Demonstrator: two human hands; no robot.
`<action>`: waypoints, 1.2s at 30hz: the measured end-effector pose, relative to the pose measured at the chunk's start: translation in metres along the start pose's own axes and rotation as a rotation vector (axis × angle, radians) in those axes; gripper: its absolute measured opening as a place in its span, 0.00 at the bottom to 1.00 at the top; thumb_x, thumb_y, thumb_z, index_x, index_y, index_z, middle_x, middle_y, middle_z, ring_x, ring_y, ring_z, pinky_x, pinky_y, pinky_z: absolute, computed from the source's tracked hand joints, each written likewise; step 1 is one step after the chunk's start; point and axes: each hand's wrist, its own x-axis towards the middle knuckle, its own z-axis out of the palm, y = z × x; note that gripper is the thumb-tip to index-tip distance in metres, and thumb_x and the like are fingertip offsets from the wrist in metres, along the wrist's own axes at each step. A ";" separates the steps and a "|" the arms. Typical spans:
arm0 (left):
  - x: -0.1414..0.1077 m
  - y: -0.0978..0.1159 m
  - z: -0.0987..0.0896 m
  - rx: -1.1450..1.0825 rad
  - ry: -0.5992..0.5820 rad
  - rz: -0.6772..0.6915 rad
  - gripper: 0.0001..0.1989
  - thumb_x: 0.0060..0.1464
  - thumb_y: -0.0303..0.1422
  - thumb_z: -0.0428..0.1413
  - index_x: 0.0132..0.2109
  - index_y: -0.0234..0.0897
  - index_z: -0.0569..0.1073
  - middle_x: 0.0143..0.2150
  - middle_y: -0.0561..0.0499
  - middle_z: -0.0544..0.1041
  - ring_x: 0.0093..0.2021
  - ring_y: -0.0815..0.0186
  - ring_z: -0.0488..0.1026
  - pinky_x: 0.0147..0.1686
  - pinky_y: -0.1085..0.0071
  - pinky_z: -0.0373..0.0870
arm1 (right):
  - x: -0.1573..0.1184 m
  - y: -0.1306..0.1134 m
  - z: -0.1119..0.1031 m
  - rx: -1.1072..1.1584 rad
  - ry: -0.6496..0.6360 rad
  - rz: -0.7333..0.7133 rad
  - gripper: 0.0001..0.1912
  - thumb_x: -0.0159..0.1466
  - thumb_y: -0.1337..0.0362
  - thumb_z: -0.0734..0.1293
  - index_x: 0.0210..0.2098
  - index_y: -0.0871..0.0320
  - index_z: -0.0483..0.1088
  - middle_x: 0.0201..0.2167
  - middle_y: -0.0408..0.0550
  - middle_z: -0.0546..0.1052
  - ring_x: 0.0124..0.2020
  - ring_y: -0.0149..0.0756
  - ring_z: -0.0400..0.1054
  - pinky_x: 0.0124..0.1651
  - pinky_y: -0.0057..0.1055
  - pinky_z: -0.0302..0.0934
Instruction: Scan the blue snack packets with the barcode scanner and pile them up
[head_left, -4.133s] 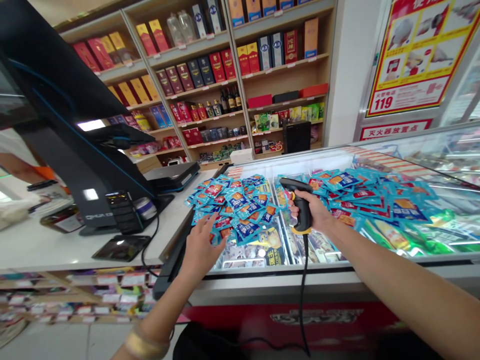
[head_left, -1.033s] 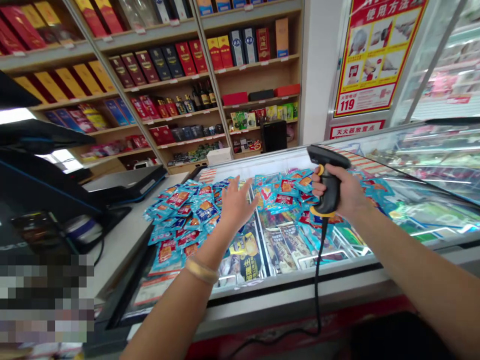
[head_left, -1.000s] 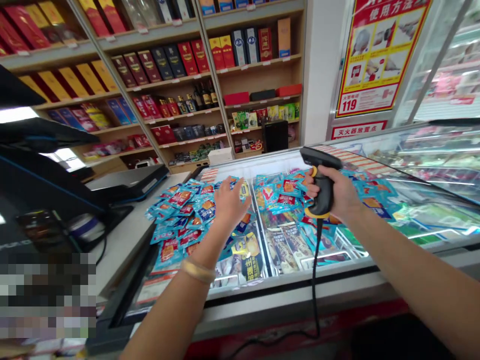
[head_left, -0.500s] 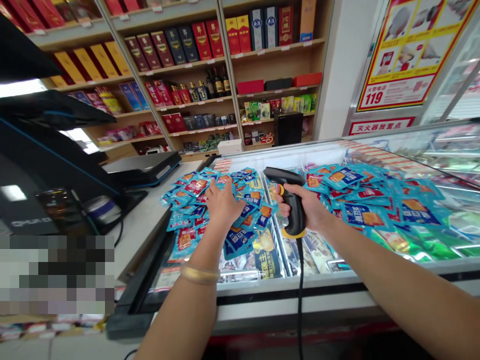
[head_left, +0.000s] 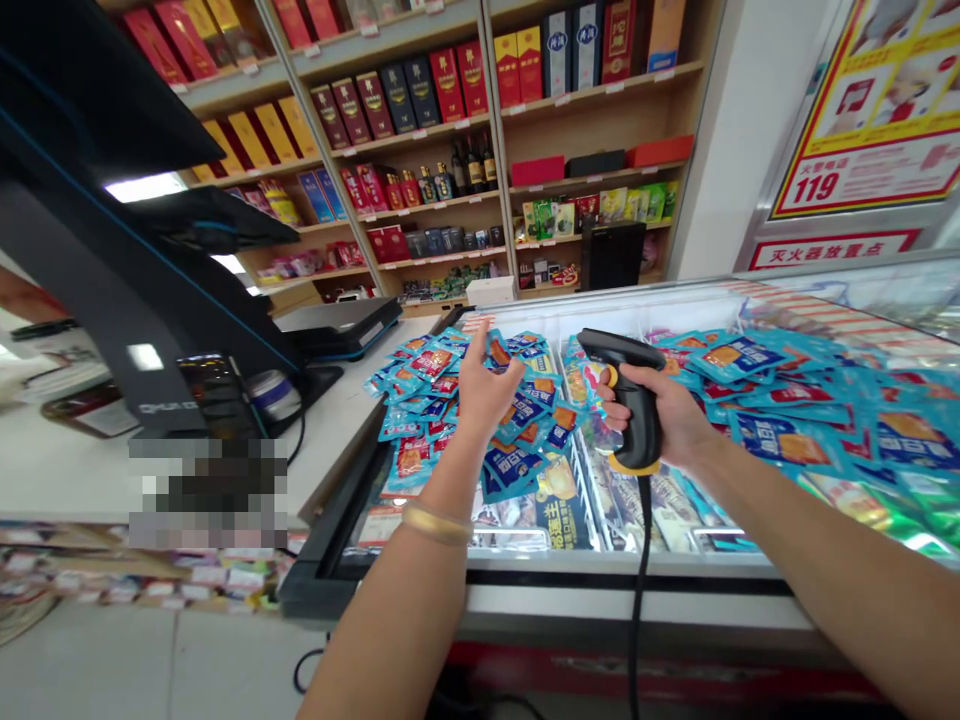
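Observation:
My right hand (head_left: 671,415) is wrapped round the grip of a black barcode scanner (head_left: 630,395) with yellow trim, its cord hanging down. Over the left heap of blue snack packets (head_left: 517,465) is my left hand (head_left: 484,385), with a gold bangle on the wrist. Its index finger stretches forward and the thumb sticks out to the side; the other fingers are partly hidden. I see nothing held in it, and whether it touches the packets I cannot tell. A second heap of snack packets (head_left: 780,400) lies right of the scanner, on the glass top of a chest freezer (head_left: 555,600).
At left, a dark checkout terminal (head_left: 150,270) and a black flat scale (head_left: 337,325) stand on a white counter (head_left: 341,420). Shelves (head_left: 420,130) with boxes and bottles line the back. A white box (head_left: 491,290) sits behind the freezer.
The view has swung left, so everything sits further right. My left hand has gone from spread fingers to a stretched index finger and thumb. My right hand still holds the barcode scanner.

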 end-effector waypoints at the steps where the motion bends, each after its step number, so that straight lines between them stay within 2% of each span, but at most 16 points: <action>1: 0.001 0.000 0.000 -0.165 -0.019 -0.083 0.32 0.44 0.26 0.59 0.59 0.40 0.67 0.55 0.47 0.73 0.57 0.58 0.69 0.60 0.58 0.63 | -0.001 0.000 0.001 0.002 0.000 0.000 0.09 0.56 0.60 0.68 0.31 0.59 0.67 0.24 0.42 0.66 0.18 0.24 0.55 0.20 0.23 0.57; 5: 0.005 0.000 -0.004 -0.629 -0.097 -0.383 0.16 0.49 0.32 0.58 0.47 0.36 0.72 0.40 0.49 0.78 0.47 0.61 0.76 0.52 0.58 0.72 | -0.003 -0.003 0.004 -0.016 -0.040 0.015 0.09 0.55 0.60 0.68 0.31 0.59 0.67 0.24 0.42 0.67 0.18 0.24 0.55 0.20 0.23 0.56; 7: 0.006 0.001 -0.006 -0.747 -0.136 -0.439 0.11 0.53 0.34 0.54 0.43 0.35 0.73 0.38 0.47 0.79 0.47 0.59 0.76 0.51 0.59 0.73 | -0.005 -0.004 0.005 -0.036 -0.075 0.027 0.10 0.55 0.59 0.68 0.31 0.59 0.68 0.25 0.42 0.67 0.18 0.24 0.55 0.20 0.24 0.56; 9: 0.006 0.001 -0.006 -0.797 -0.170 -0.469 0.11 0.56 0.34 0.52 0.43 0.34 0.73 0.42 0.44 0.80 0.50 0.57 0.76 0.52 0.56 0.72 | -0.007 -0.004 0.006 -0.055 -0.105 0.041 0.11 0.55 0.59 0.69 0.31 0.60 0.68 0.25 0.43 0.67 0.18 0.24 0.56 0.21 0.24 0.56; 14: 0.002 0.000 -0.002 -0.801 -0.210 -0.494 0.12 0.60 0.34 0.50 0.45 0.32 0.73 0.49 0.42 0.78 0.54 0.57 0.73 0.56 0.55 0.69 | -0.010 -0.002 0.009 -0.081 -0.158 0.063 0.10 0.56 0.59 0.69 0.30 0.60 0.68 0.25 0.43 0.67 0.18 0.24 0.56 0.21 0.25 0.56; 20: 0.000 -0.003 0.001 -0.748 -0.274 -0.477 0.12 0.59 0.35 0.51 0.44 0.32 0.74 0.46 0.42 0.79 0.52 0.56 0.75 0.57 0.54 0.68 | -0.008 -0.001 0.009 -0.075 -0.144 0.070 0.09 0.56 0.59 0.68 0.31 0.59 0.68 0.24 0.42 0.67 0.17 0.25 0.56 0.20 0.25 0.56; 25: -0.001 -0.003 0.001 -0.757 -0.260 -0.482 0.11 0.59 0.33 0.51 0.44 0.33 0.74 0.44 0.44 0.80 0.50 0.57 0.76 0.57 0.54 0.68 | -0.007 -0.001 0.008 -0.066 -0.139 0.064 0.10 0.56 0.60 0.69 0.30 0.60 0.68 0.24 0.41 0.67 0.17 0.24 0.56 0.20 0.24 0.57; 32: 0.000 -0.004 0.001 -0.722 -0.272 -0.477 0.14 0.58 0.34 0.53 0.48 0.33 0.74 0.45 0.43 0.80 0.50 0.57 0.76 0.56 0.55 0.69 | -0.005 0.000 0.008 -0.063 -0.160 0.064 0.10 0.56 0.60 0.69 0.29 0.59 0.67 0.23 0.41 0.67 0.17 0.24 0.56 0.21 0.24 0.58; 36: 0.000 -0.003 0.001 -0.648 -0.224 -0.426 0.15 0.55 0.34 0.56 0.48 0.33 0.74 0.47 0.43 0.79 0.52 0.56 0.75 0.55 0.56 0.69 | -0.004 -0.001 0.009 -0.040 -0.138 0.045 0.10 0.56 0.59 0.69 0.31 0.59 0.67 0.24 0.42 0.67 0.18 0.24 0.56 0.20 0.24 0.57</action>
